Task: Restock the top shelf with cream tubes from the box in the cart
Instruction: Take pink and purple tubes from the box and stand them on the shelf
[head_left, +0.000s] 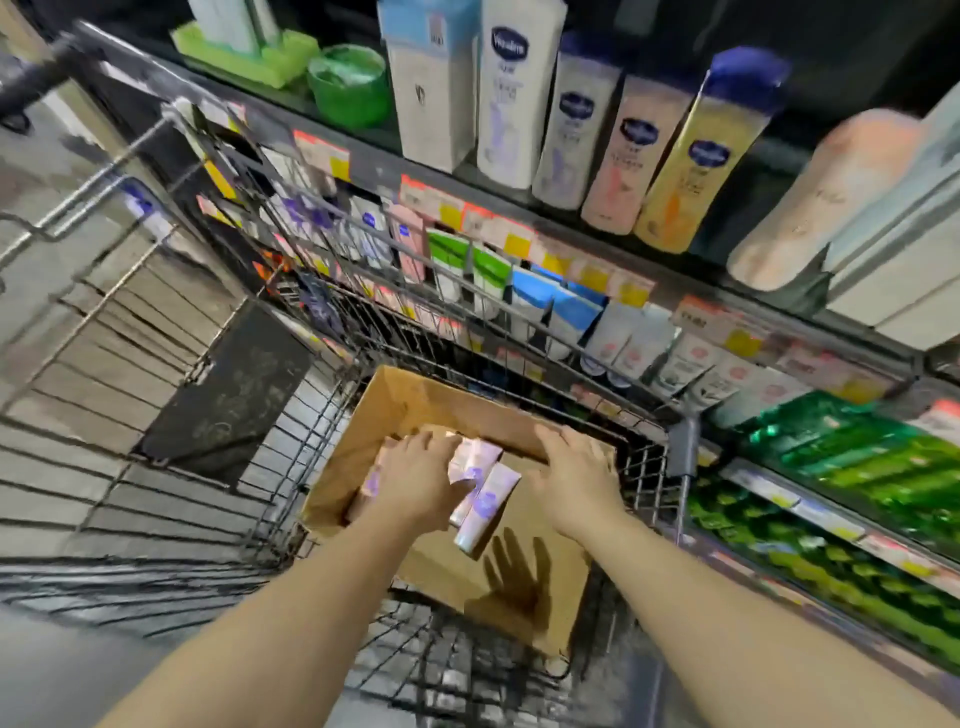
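Step in hand: pickup from stock. Both hands are down in the cardboard box (441, 410), which sits in the near right corner of the wire cart (218, 332).

Left hand (415, 478): laid over the pink-and-lilac cream tubes (485, 499), fingers curled onto them; grasp looks begun, but whether it has closed I cannot tell. Tubes lie flat at the far left of the box, several together, one poking out toward the near side.

Right hand (576, 478): released, fingers spread, palm down over the box's right wall, holding nothing. Contact with the cardboard unclear.

Shelves (519, 213) stand along the right of the cart, lotion bottles (566, 130) on an upper tier.

Judgement: early in a restock cycle. Next move needs a firm close on a few tubes, a lift clear of the box walls, then a reach up to the top shelf.
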